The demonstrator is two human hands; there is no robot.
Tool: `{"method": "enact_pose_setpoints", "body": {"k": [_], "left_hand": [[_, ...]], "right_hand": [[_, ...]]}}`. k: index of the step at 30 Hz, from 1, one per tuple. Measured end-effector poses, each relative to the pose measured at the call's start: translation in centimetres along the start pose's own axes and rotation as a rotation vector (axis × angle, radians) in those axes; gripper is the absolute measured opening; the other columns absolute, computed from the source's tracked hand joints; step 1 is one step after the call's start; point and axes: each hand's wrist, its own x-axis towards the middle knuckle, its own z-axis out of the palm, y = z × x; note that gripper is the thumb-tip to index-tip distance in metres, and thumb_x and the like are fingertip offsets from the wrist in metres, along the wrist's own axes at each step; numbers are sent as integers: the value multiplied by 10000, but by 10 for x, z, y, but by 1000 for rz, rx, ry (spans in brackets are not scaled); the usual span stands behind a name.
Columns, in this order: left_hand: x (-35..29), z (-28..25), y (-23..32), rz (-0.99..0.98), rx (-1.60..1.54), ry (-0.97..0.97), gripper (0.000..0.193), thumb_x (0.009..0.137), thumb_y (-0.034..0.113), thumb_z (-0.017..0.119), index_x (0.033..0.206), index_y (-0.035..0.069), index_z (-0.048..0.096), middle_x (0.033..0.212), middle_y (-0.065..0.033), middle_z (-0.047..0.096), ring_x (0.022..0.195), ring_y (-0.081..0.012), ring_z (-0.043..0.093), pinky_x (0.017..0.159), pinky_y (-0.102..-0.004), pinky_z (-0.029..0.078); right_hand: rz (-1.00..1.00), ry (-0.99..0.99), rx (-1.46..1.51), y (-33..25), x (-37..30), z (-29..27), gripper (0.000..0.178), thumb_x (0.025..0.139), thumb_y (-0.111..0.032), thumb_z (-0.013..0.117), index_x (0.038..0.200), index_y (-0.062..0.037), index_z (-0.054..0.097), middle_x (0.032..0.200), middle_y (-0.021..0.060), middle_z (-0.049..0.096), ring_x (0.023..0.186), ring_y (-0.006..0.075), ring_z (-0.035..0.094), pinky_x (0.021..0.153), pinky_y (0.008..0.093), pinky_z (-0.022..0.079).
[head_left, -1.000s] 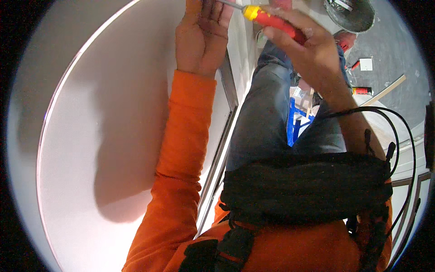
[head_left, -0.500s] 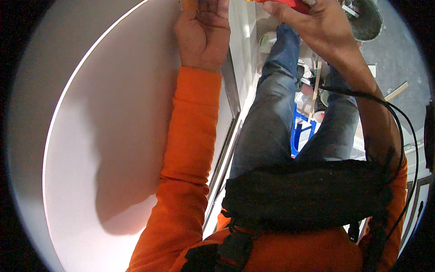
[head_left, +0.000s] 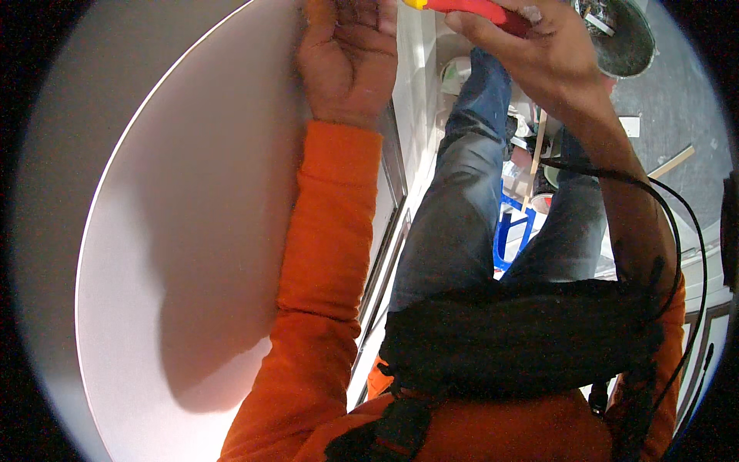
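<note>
My left hand [head_left: 346, 73] is raised at the upper edge beside the white wall panel [head_left: 223, 208], palm toward me and thumb on its left side. Its fingers look curled inward, partly cut off by the edge; anything in them is hidden. To the right, my right hand [head_left: 550, 58] is closed around a tool with a red and yellow handle [head_left: 479, 9]. The handle's yellow end points toward my left hand, and the tool's far end lies out of view.
Below my legs are a blue stool-like frame [head_left: 514, 227], a wooden strip [head_left: 537, 158] and scattered clutter. At the upper right stands a dark bucket [head_left: 623, 46] with things in it. Another wooden strip [head_left: 672, 162] lies on the grey floor. A black cable [head_left: 697, 223] hangs by my right arm.
The handle's yellow end shows more now, lower and closer to my left hand. My left hand sits slightly lower in view, its pose much the same.
</note>
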Motion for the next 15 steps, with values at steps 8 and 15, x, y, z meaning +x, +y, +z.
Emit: {"method": "enact_pose_setpoints", "body": {"k": [8,15], "left_hand": [[2,-4,-1,-1,129,-122,256,1007,232,489,1137,51,616,1090,-95,674,890,-195,636,748,-341,521],[-7,-6,1,-101,9,-140,263,1012,232,477,1186,71,590,1155,-115,654,1083,-224,631,902,-388,542]], "right_hand": [[-313,9,-9,30,8,0,251,894,-93,674,1134,-18,670,1000,59,636,845,107,601,717,223,480],[-422,62,-333,24,1,0,255,876,-157,673,1087,-14,680,907,123,660,837,226,645,742,289,496]]}}
